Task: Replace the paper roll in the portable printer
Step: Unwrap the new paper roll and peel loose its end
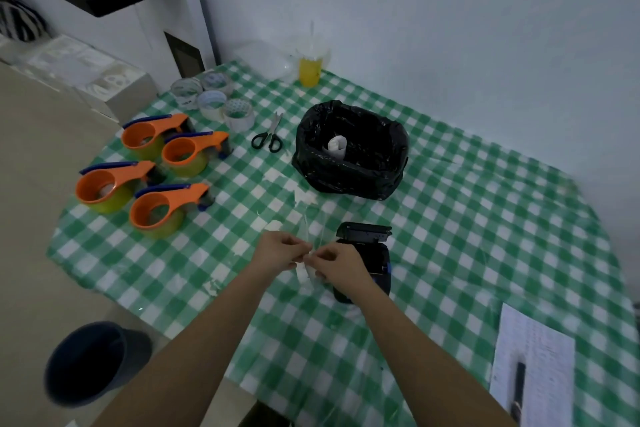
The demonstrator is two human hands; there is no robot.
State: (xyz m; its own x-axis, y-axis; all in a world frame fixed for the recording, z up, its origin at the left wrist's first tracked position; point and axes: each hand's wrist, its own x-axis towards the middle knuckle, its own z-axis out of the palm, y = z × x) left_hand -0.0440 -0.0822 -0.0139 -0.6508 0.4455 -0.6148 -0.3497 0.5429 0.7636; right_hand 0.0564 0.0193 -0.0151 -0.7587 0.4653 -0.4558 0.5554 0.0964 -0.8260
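The black portable printer [372, 253] lies on the green checked table with its lid [365, 231] flipped open toward the far side. Just left of it, my left hand [280, 250] and my right hand [341, 262] meet, both pinching a small white paper roll in clear plastic wrapping [306, 272]. The wrapping sticks up between my fingers. My right hand partly hides the printer's open bay. A used white roll [336, 144] lies inside the black bin bag [349, 149] farther back.
Several orange tape dispensers [152, 166] stand at the left, with clear tape rolls [214, 99] and scissors [268, 135] behind them. A yellow drink cup [310, 68] is at the far edge. A paper sheet with a pen [530, 367] lies near right. A dark stool [93, 362] stands below left.
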